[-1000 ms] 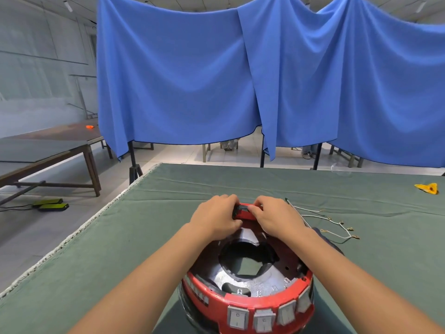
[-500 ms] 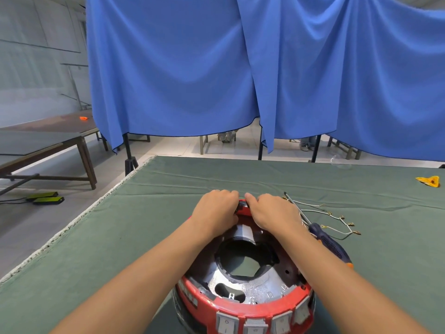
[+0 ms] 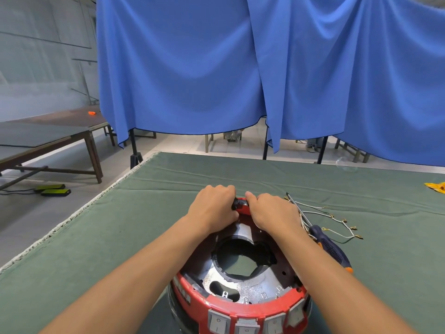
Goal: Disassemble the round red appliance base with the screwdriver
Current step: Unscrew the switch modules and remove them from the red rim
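Note:
The round red appliance base [image 3: 240,307] sits on the green table cloth near the front edge, its silver inner plate and centre hole facing up, with several white rocker switches along its near rim. My left hand [image 3: 213,208] and my right hand [image 3: 272,212] both grip the far rim of the base, fingers curled over a small black part between them. The screwdriver [image 3: 330,248], with a dark blue and orange handle, lies on the cloth right of the base, under my right forearm, held by neither hand.
A bundle of white wires [image 3: 332,220] with metal terminals lies right of the base. A yellow object [image 3: 437,186] rests at the far right table edge. Blue curtains [image 3: 216,68] hang behind the table. A wooden table [image 3: 48,138] stands at the left.
The view has shifted a little; both hands stay on the far rim of the base, drawn closer together. The screwdriver has come into view beside my right forearm.

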### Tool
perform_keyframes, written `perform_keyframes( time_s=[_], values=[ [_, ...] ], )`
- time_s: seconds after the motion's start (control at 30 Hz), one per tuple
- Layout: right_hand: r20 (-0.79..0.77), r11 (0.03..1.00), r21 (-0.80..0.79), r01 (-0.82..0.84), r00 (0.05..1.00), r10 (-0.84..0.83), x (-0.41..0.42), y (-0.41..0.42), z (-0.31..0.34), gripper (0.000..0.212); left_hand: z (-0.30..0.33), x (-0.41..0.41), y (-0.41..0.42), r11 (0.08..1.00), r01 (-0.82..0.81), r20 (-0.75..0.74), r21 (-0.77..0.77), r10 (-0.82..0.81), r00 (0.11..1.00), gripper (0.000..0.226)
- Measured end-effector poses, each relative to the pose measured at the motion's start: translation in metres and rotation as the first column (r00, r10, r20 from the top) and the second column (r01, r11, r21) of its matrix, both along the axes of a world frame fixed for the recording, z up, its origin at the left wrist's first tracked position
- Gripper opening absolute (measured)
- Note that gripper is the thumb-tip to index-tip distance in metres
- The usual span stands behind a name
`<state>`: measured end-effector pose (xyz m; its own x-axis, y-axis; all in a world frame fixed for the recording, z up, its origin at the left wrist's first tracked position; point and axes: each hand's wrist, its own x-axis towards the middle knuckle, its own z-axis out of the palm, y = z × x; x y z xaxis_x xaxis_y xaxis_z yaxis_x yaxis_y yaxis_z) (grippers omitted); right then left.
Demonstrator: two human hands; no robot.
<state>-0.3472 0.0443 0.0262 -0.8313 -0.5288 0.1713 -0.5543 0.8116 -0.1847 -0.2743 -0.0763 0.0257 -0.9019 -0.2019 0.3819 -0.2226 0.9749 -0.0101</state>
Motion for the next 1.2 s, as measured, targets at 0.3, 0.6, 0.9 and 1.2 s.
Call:
perform_keyframes(
  time_s=[0.3,0.6,0.9,1.2],
  values=[
    [0.009,0.999,-0.032,0.007,1.0,-0.007,-0.0043,0.0012,-0.0007,0.061,0.0024,0.0005,0.0009,0.999,0.007,-0.002,-0.038,-0.007,1.0,0.031],
    [0.01,1.0,-0.022,0.021,1.0,-0.021,-0.0018,0.0016,-0.0008,0.06,0.0024,-0.0014,-0.0012,0.997,0.051,0.029,-0.056,-0.049,0.998,0.028],
    [0.013,1.0,-0.026,0.012,1.0,-0.012,-0.0032,0.001,0.0007,0.059,0.0054,-0.0055,0.0022,0.997,0.037,0.036,-0.067,-0.034,0.999,0.031],
    [0.006,1.0,-0.013,0.024,1.0,-0.024,-0.0029,0.001,-0.0002,0.059,0.0043,-0.0077,0.0031,0.993,0.082,0.04,-0.084,-0.079,0.996,0.022]
  ],
)
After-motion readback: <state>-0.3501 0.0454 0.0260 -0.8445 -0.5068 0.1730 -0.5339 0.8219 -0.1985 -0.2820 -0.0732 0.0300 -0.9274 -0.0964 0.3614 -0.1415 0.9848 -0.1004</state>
